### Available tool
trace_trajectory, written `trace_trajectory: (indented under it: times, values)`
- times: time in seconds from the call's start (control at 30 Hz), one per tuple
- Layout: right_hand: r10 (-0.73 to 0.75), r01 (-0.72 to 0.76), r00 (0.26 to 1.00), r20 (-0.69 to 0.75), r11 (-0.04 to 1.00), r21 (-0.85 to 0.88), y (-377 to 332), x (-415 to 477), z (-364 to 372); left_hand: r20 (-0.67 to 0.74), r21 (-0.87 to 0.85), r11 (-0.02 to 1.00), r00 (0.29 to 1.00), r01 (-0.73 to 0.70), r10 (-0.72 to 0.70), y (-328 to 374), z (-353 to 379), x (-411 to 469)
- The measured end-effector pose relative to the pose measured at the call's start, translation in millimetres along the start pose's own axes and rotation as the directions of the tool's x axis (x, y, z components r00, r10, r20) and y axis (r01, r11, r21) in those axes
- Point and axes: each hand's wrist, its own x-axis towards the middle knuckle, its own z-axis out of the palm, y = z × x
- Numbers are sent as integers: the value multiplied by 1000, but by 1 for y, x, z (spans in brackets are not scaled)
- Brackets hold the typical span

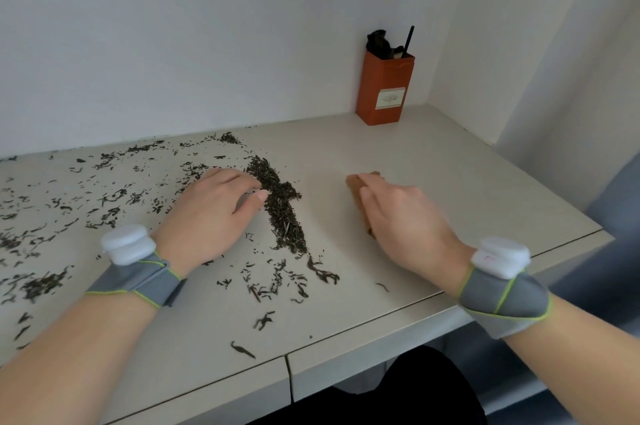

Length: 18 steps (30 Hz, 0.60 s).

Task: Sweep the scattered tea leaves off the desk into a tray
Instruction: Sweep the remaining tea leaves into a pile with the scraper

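Tea leaves (282, 213) are ridged at frame centre, scatter at left of the bench (450, 175); left hand (214, 216), fingers relaxed, is laid against the ridge, right hand (405, 220) is curled over the brown tray (358, 196) just right of it, so the tray lip should be kept flush and the leaves pushed across low.

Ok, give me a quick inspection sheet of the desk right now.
Surface: pale desk, seam lines near front edge.
Job's things: tea leaves heaped in a dark ridge mid-desk, scattered leaves to its left; brown wooden tray mostly hidden under the right hand.
Clutter: orange tin at the back corner, dark tools standing in it.
Hands: left hand open, touching the ridge; right hand holds the tray.
Cables: nothing seen.
Surroundings: white walls; a band with a white pod on each wrist.
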Motion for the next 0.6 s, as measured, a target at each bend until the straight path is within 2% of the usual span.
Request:
trace_trajectory:
  times: [0.13, 0.2, 0.3, 0.4, 0.6]
  values:
    - [132, -133, 991, -12, 984, -119, 35, -37, -15, 10, 11, 1000, 1000, -8, 8, 4, 0, -1]
    - [148, -145, 989, -2, 966, -213, 39, -56, -14, 12, 9, 1000, 1000, -5, 5, 3, 0, -1]
    - [74, -77, 997, -21, 942, -326, 24, -74, -5, 11, 9, 1000, 1000, -5, 5, 1, 0, -2]
    - [47, -32, 998, 30, 929, -370, -4, -74, 4, 3, 7, 1000, 1000, 5, -5, -2, 0, -1]
    - [-70, 104, 990, 121, 948, -301, -58, -50, 25, -29, -17, 1000, 999, 26, -27, -5, -4, -1]
